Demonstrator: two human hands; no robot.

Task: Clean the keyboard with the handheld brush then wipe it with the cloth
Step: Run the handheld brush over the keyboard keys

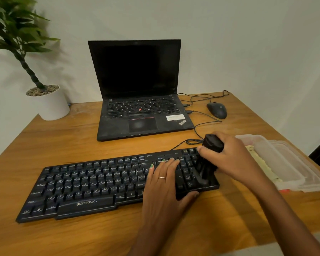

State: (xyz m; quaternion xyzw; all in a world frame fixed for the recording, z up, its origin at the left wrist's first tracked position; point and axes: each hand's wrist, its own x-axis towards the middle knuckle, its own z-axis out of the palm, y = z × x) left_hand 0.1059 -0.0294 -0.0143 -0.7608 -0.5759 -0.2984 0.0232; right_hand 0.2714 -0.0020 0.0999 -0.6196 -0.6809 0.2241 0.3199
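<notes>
Wooden desk (81, 141) against a pale wall | keyboard (92, 183) lies near the front edge | left hand (163, 185) flat, steadying it | right hand (235, 156) curled round brush (209, 157) over the numpad | risk — hard strokes could pop keycaps or skid the board

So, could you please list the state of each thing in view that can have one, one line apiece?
Keyboard: flat on the table, cabled, being brushed at its right end.
Brush: gripped upright, bristles on the number pad.
Right hand: grips the brush.
Left hand: fingers straight, pressing on the keyboard.
Laptop: lid open, screen dark.
Mouse: idle, cabled.
Plastic container: lying at the table's right edge.
</notes>
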